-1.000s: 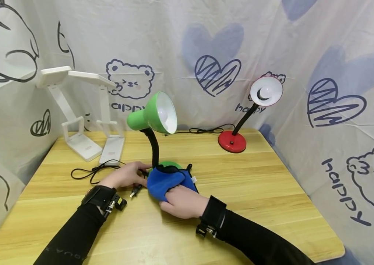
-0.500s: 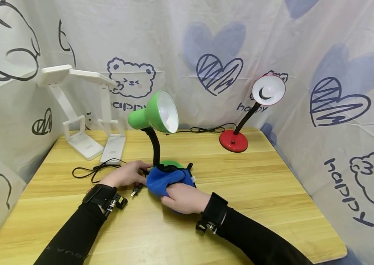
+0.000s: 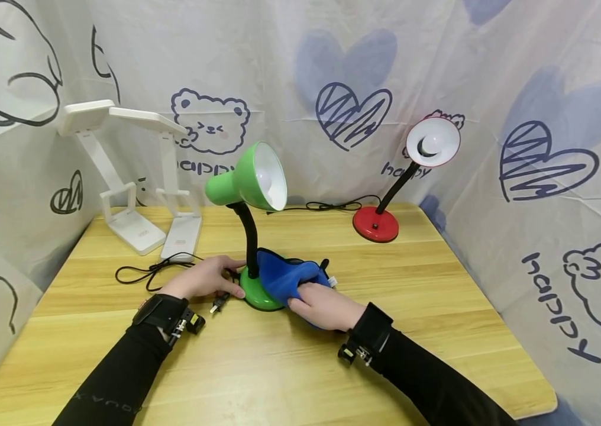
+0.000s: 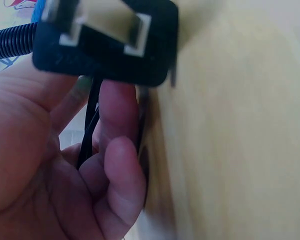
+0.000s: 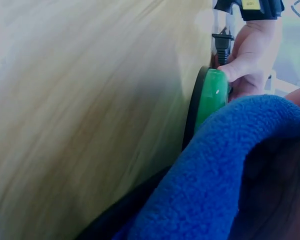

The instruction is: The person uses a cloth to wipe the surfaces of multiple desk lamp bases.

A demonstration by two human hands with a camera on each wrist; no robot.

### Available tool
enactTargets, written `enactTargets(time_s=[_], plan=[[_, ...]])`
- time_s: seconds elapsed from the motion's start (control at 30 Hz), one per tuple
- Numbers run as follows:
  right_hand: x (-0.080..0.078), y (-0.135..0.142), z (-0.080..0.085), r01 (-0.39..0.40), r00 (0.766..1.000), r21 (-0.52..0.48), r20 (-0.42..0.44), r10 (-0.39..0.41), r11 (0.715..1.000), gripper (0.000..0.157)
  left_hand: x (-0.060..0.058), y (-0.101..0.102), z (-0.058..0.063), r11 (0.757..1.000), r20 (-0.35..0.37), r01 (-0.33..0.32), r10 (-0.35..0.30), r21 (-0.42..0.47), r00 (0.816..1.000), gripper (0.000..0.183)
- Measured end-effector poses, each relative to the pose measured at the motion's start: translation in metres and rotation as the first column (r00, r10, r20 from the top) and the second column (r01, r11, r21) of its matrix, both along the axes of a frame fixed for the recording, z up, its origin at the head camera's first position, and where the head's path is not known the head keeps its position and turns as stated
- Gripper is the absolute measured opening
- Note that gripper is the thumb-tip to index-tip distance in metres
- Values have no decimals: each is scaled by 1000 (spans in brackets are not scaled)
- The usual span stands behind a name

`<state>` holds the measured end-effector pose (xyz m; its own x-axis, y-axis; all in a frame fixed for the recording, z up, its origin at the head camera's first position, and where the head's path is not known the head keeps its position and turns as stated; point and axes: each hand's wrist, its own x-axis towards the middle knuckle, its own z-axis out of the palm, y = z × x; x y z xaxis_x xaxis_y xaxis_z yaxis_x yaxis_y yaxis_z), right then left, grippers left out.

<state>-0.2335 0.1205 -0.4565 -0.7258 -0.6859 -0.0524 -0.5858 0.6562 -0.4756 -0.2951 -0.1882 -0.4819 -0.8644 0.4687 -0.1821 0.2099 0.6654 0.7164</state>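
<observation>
A green desk lamp (image 3: 263, 296) with a black bendable neck stands upright mid-table, its shade tilted to the right. My left hand (image 3: 202, 279) holds the left edge of its round base, thumb at the front rim and fingers behind. The lamp's black cord runs through that palm in the left wrist view, and its two-pin plug (image 4: 105, 65) hangs close to the fingers. My right hand (image 3: 327, 305) grips a blue fleecy cloth (image 3: 281, 278) with black edging, bunched over the right part of the base. In the right wrist view the cloth (image 5: 195, 175) hides part of the green base.
Two white folding lamps (image 3: 180, 236) stand at the back left, with a looped black cord (image 3: 143, 273) before them. A red desk lamp (image 3: 375, 225) is at the back right, its cord (image 3: 327, 206) along the rear edge. Printed curtains (image 3: 279, 71) surround the table (image 3: 412, 343).
My right hand has moved the cloth to the right, uncovering the front and left of the green base. My left hand stays at the base's left edge.
</observation>
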Motion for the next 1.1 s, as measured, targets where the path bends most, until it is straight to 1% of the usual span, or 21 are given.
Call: enactTargets(time_s=[0.2, 0.3, 0.43, 0.5, 0.6, 0.7, 0.77, 0.87, 0.93, 1.0, 1.1], plan=[[-12, -12, -2, 27, 999, 38, -42, -26, 999, 43, 1, 0, 0, 1000, 0, -1, 1, -4, 1000, 86], [-23, -20, -3, 52, 998, 60, -35, -50, 997, 44, 1, 0, 0, 1000, 5, -3, 3, -3, 1000, 85], [-42, -31, -2, 51, 999, 75, -15, -50, 996, 42, 0, -1, -2, 1000, 6, -8, 8, -6, 1000, 84], [-52, -36, -1, 51, 999, 65, 12, -52, 997, 42, -1, -1, -2, 1000, 11, -7, 7, 3, 1000, 84], [-67, -43, 2, 73, 992, 33, 99, -76, 997, 47, -2, -2, -2, 1000, 25, -10, 9, 14, 1000, 83], [-80, -51, 5, 122, 972, -5, 201, -119, 993, 53, -3, -2, -1, 1000, 25, -14, 14, 18, 1000, 84], [-88, -56, 6, 136, 957, -8, 259, -129, 991, 55, -3, -1, -1, 1000, 19, -8, 8, 17, 1000, 85], [-98, -63, 6, 156, 932, -24, 334, -139, 988, 53, -4, 0, -1, 1000, -1, -7, 7, 9, 1000, 80], [-103, -67, 5, 153, 923, -39, 363, -129, 987, 51, -5, 0, -1, 1000, -25, 2, -2, 2, 1000, 75], [-106, -71, 4, 155, 919, -62, 375, -121, 986, 49, -5, 0, -1, 1000, -44, -1, 0, -9, 999, 68], [-108, -72, 2, 153, 920, -92, 378, -108, 984, 46, -6, 0, -1, 1000, -66, -4, 2, -19, 998, 66]])
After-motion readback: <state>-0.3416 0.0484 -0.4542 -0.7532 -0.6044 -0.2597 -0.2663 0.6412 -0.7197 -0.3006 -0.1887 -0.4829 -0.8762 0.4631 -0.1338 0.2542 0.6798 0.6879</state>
